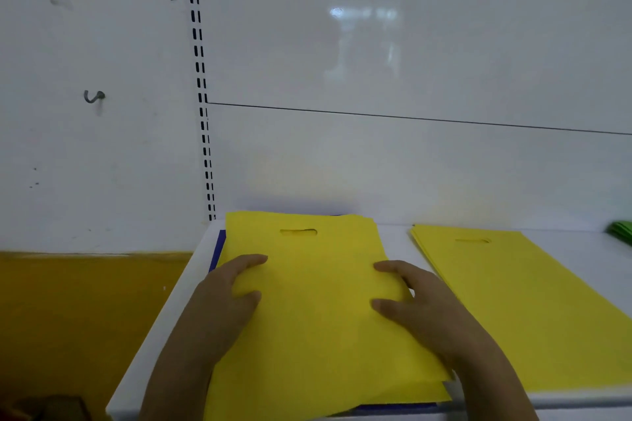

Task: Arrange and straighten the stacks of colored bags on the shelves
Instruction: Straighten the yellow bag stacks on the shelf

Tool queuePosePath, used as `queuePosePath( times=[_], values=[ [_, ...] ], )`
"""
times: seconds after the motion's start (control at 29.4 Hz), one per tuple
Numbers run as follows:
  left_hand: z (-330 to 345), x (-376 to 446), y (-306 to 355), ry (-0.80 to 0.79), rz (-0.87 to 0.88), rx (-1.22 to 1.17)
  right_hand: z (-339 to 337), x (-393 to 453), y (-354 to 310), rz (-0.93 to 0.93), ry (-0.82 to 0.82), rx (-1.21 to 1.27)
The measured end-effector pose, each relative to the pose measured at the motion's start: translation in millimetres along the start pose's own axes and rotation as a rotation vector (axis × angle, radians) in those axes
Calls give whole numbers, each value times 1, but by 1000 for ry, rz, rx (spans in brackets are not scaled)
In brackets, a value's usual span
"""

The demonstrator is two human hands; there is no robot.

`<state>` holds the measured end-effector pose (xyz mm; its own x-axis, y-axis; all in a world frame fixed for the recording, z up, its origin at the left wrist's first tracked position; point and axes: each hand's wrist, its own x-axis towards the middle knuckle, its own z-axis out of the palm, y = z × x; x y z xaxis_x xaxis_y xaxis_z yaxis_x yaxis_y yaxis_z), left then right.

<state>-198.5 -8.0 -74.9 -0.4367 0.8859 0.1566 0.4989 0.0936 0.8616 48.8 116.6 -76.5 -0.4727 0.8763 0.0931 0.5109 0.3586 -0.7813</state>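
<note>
A stack of yellow bags (pixel 314 290) with a slot handle lies on the white shelf (pixel 171 314), on top of dark blue bags (pixel 219 249) whose edge shows at the left and front. My left hand (pixel 222 304) holds the stack's left edge, thumb on top. My right hand (pixel 420 304) holds the right edge, thumb and fingers on top. A second stack of yellow bags (pixel 519 304) lies flat to the right, apart from the first.
Green bags (pixel 622 231) peek in at the far right of the shelf. A white back panel (pixel 393 161) rises behind, with a slotted upright (pixel 203 106) at its left. Left of the shelf are a wall with a hook (pixel 94 96) and a yellow band below.
</note>
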Motion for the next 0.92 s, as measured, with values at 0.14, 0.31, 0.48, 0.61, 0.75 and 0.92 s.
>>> queuePosePath(
  times=[0.14,0.31,0.48,0.61,0.75,0.92],
  values=[
    [-3,-3,11,50,63,34,0,-3,-9,-98,127,-40],
    [-8,-12,41,171,180,23,-15,-14,-21,-224,272,-163],
    [24,-20,74,162,195,-99,-58,-35,-6,-257,401,-258],
    [80,-22,103,129,290,-55,-105,-60,22,-211,492,-251],
    [146,-23,130,128,333,-18,-162,-81,61,-139,506,-225],
    [223,-24,163,107,345,-26,-219,-73,118,-64,451,-230]
  ],
)
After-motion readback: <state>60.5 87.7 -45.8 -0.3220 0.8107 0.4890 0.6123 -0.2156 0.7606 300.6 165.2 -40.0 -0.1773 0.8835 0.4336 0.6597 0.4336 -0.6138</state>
